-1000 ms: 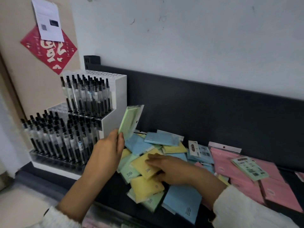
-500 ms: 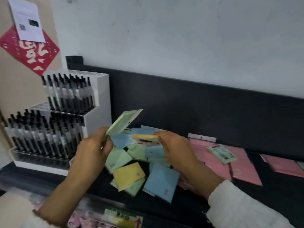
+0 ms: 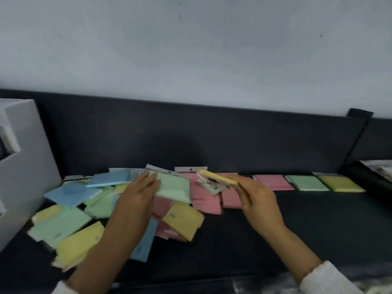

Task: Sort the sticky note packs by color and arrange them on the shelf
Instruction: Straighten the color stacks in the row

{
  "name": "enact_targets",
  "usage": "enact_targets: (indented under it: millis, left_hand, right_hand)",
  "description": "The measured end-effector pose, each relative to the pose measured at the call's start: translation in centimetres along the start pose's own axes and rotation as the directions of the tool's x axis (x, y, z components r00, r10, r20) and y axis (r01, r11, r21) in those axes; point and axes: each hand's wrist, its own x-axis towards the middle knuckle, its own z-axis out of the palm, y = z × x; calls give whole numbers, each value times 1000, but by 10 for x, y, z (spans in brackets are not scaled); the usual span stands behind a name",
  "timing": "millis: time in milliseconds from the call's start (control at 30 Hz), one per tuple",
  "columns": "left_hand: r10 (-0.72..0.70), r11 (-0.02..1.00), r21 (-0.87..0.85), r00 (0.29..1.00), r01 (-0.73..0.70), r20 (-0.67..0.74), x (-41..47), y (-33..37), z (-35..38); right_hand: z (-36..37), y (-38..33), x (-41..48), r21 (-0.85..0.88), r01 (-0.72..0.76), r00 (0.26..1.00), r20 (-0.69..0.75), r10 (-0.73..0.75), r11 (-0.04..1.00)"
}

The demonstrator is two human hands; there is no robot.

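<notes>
Pale wall [image 3: 191,49] above and behind the mixed pile [image 3: 70,194]. Dark back panel [image 3: 233,141] upright just behind the mixed pile, spanning the view, ending far right of the pile at a slanted dark bracket [image 3: 358,132]. Dark shelf [image 3: 297,225] under the pile; uncovered surface right of the pile and in front of it, down to the front edge. White display stand [image 3: 27,155] against the pile's left side, cut by the frame edge, walling that side.

Mixed pile of blue, green and yellow packs, flat and overlapping at varied angles, blurred. Pink packs [image 3: 209,203] overlapping at the pile's right margin, near the panel. Sorted row [image 3: 307,183] well right of the pile: pink, green, yellow, flat, side by side, back edges along the panel.

Left hand [image 3: 135,200] over the pile's right part, fingers laid on the held green pack [image 3: 176,185], thumb not visible, gripping its left edge. Right hand [image 3: 258,200] between the pile and the sorted row, pinching the near end of the held yellow pack [image 3: 218,179].

Held green pack above the pile's right margin, face tilted toward the camera, white header strip toward the panel. Held yellow pack almost edge-on, long axis running from the right hand back toward the pile. Small label-side green pack [image 3: 210,186] just below it; touching or apart not discernible.
</notes>
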Motion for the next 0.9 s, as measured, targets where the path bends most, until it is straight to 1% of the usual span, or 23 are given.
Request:
enact_targets:
  millis: [133,167,300,400,500,733,900]
  left_hand:
    - [57,998,-29,991,-54,124,10,33,11]
    - [70,997,-30,989,-66,133,11,40,14]
    - [65,998,-27,995,-63,76,17,83,30]
    - [34,999,-3,995,-33,89,18,124,42]
    - [-25,1000,-2,992,25,121,21,168,59]
    - [72,996,34,984,-79,165,38,278,113]
    - [112,988,83,979,-127,170,47,328,144]
  right_hand:
    - [-24,28,-16,-10,-36,999,-29,36,999]
    - [-27,34,-19,-4,-39,998,-42,39,999]
    - [-44,68,-33,17,-55,996,-68,56,998]
    - [-63,97,-44,44,-60,997,-51,62,997]
    - [-92,131,-56,58,-71,997,-40,73,996]
    - [-165,223,-82,38,-130,989,-62,132,991]
    - [-203,273,-94,49,-185,977,-100,189,981]
